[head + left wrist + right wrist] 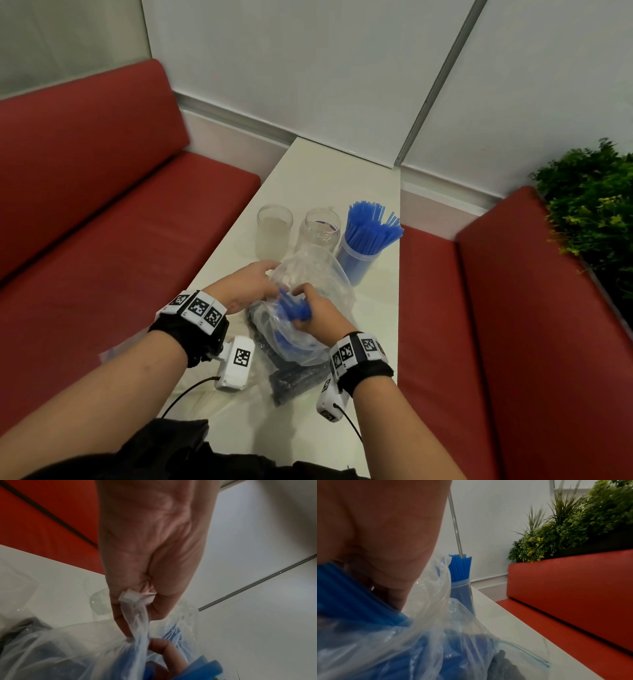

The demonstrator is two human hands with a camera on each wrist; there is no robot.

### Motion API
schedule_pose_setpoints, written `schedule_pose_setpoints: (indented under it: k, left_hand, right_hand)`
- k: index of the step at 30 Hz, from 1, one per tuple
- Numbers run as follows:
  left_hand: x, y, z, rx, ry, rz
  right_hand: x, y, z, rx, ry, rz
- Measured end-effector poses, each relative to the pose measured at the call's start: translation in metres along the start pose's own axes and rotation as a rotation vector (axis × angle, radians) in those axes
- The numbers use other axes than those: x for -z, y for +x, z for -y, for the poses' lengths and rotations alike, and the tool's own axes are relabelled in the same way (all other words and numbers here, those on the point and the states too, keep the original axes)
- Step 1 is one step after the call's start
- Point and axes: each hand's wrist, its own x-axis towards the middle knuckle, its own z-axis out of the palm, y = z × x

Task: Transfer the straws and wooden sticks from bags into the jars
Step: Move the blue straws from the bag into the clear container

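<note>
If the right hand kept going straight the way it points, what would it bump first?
Probably the left hand, just across the clear bag. The right hand, gripping blue straws, points left; depth is unclear.

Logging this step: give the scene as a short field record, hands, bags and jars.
left hand: pinches the gathered edge of the clear bag
right hand: grip closed round a bundle of blue straws at the bag mouth
jars: two clear jars without straws, a third jar packed with blue straws
second bag: dark contents, lying on the table under the clear bag
</note>
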Motion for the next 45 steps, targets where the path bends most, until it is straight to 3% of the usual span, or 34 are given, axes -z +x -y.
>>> schedule_pose_setpoints:
  k: [5, 7, 10, 12, 19, 23, 28, 33, 40, 43, 45]
  left_hand:
    - [-0.002, -0.004, 0.001, 0.020, -0.024, 0.011]
    - [-0.002, -0.005, 0.000, 0.022, -0.014, 0.021]
    - [0.003, -0.004, -0.005, -0.008, 0.034, -0.068]
    - [0.006, -0.003, -0.009, -0.017, 0.071, -0.091]
    - [0.003, 0.006, -0.022, -0.023, 0.121, -0.048]
    - [0.001, 0.011, -0.026, -0.007, 0.138, -0.034]
    - [-0.001, 0.014, -0.029, 0.019, 0.165, -0.030]
    - [-0.005, 0.011, -0.029, 0.055, 0.177, -0.022]
    - [-0.004, 0.010, -0.030, 0.138, 0.144, -0.031]
    - [-0.002, 0.011, -0.033, 0.145, 0.141, -0.016]
    - [-0.001, 0.013, -0.033, 0.145, 0.141, -0.008]
  right_hand:
    - [-0.020, 0.011, 0.003, -0.070, -0.137, -0.013]
    - [-0.027, 0.008, 0.000, -0.100, -0.043, -0.062]
    - [-0.027, 0.006, -0.001, -0.086, 0.127, -0.182]
    - [-0.020, 0.005, 0.001, -0.105, 0.271, -0.179]
    - [0.010, 0.002, 0.004, -0.107, 0.506, -0.360]
    - [0.018, -0.002, 0.004, -0.088, 0.555, -0.332]
    - [0.028, 0.003, 0.005, -0.025, 0.591, -0.409]
    - [0.026, -0.001, 0.003, -0.017, 0.620, -0.285]
    - [0.110, 0.004, 0.038, 0.116, 0.746, -0.366]
    - [0.153, 0.011, 0.048, 0.199, 1.041, -0.439]
    - [0.164, 0.015, 0.047, 0.211, 1.067, -0.499]
